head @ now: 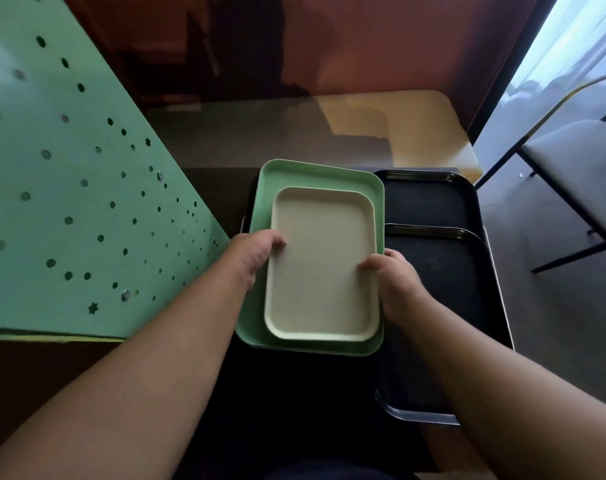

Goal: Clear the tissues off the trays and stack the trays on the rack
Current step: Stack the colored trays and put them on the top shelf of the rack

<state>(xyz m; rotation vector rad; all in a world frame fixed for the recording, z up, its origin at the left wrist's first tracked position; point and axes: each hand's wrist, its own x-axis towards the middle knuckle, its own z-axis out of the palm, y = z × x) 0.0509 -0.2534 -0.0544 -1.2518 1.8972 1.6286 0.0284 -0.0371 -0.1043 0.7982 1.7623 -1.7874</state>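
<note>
A small cream tray (322, 265) lies inside a larger green tray (294, 178) in the middle of the view. My left hand (254, 252) grips the cream tray's left rim, thumb over the edge. On the opposite rim my right hand (393, 282) holds it the same way. Two black trays sit to the right, one farther back (429, 199) and one nearer (440, 282), overlapping. No tissues are visible on any tray.
A green perforated panel (69, 202) slants along the left side. Beyond the trays lies a glass-topped table (260, 133). A grey-cushioned chair (578, 168) with black legs stands at the right on the floor.
</note>
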